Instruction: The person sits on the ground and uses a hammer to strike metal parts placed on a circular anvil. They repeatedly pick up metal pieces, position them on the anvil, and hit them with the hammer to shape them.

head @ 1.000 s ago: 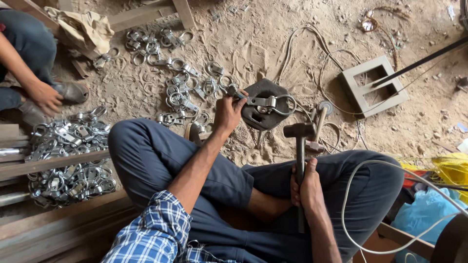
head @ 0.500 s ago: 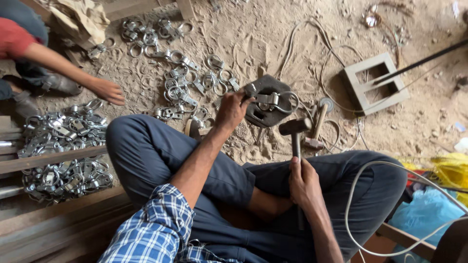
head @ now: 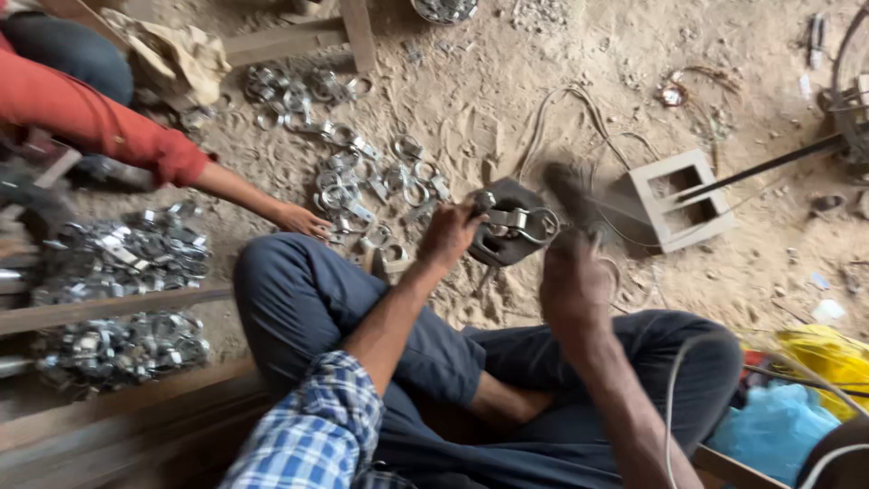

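On the sandy ground, a dark round block (head: 507,237) is set before crossed legs. A metal clamp (head: 514,220) is pinned on it by the left hand (head: 448,237), fingers clenched round it. A blurred hammer (head: 568,192) is gripped in the right hand (head: 572,288).
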